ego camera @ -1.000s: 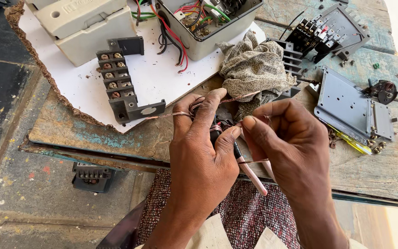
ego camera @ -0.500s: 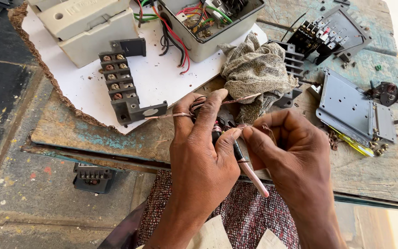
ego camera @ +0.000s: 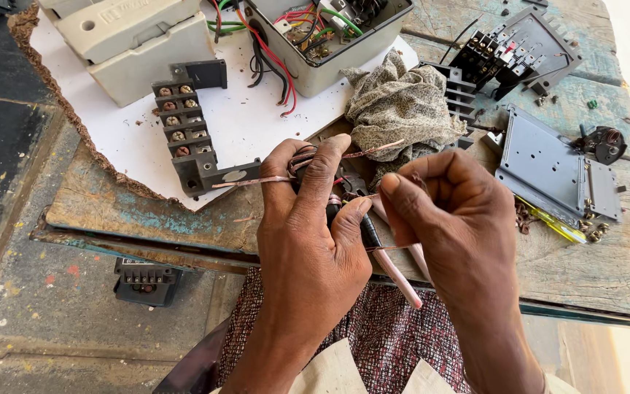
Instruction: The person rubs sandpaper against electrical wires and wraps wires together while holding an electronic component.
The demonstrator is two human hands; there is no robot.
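My left hand grips a small coil of copper wire, with wire turns looped round its fingers and a loose end sticking out to the left. A dark tool with a pink handle lies pinched under the same hand. My right hand is closed beside it, pinching a thin strand of the copper wire that runs between both hands. Both hands hover over the front edge of a worn wooden table.
On the table lie a black terminal block on a white sheet, a grey box with coloured wires, a crumpled cloth, a black contactor and a grey metal plate. A black part rests on the floor.
My right hand has drawn the thin wire strand down and toward me. My left hand has shifted slightly, and the wire end now points out to the left.
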